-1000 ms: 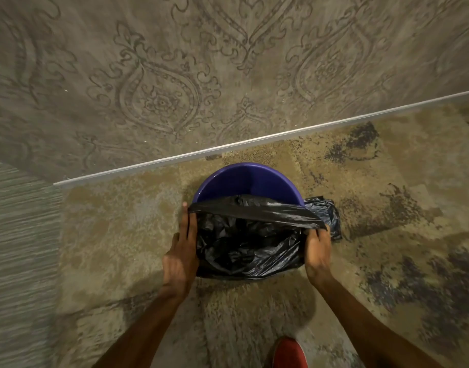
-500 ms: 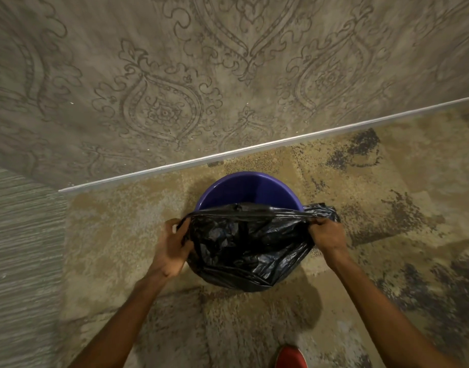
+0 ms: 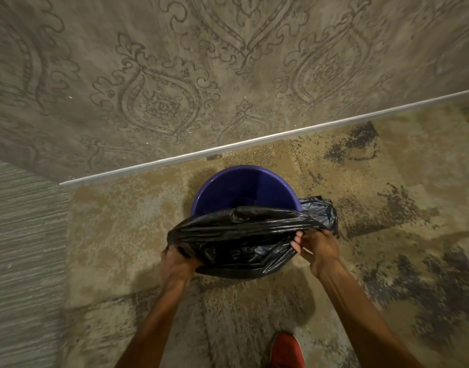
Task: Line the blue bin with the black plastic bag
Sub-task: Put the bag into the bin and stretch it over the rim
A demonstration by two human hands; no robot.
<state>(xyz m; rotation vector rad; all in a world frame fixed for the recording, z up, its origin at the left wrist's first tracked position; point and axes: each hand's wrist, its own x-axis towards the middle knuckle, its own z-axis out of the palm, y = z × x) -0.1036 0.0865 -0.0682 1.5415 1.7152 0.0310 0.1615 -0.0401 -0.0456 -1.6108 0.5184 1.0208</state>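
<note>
The blue bin (image 3: 244, 187) stands upright on the carpet near the wall, its far inner wall bare. The black plastic bag (image 3: 238, 240) drapes over the bin's near half, hiding the near rim, and a bunch of it hangs outside at the right. My left hand (image 3: 176, 264) grips the bag's edge at the lower left, fingers curled into the plastic. My right hand (image 3: 316, 247) pinches the bag's edge at the right, just below the hanging bunch.
A patterned grey wall (image 3: 228, 75) with a white skirting strip (image 3: 254, 140) runs close behind the bin. Mottled beige carpet (image 3: 116, 235) lies all around. A red shoe (image 3: 286, 351) is at the bottom edge, below the bin.
Both hands have pulled the bag's near edge toward me and lower over the bin's front. The left hand has dropped furthest. More of the bin's inside shows.
</note>
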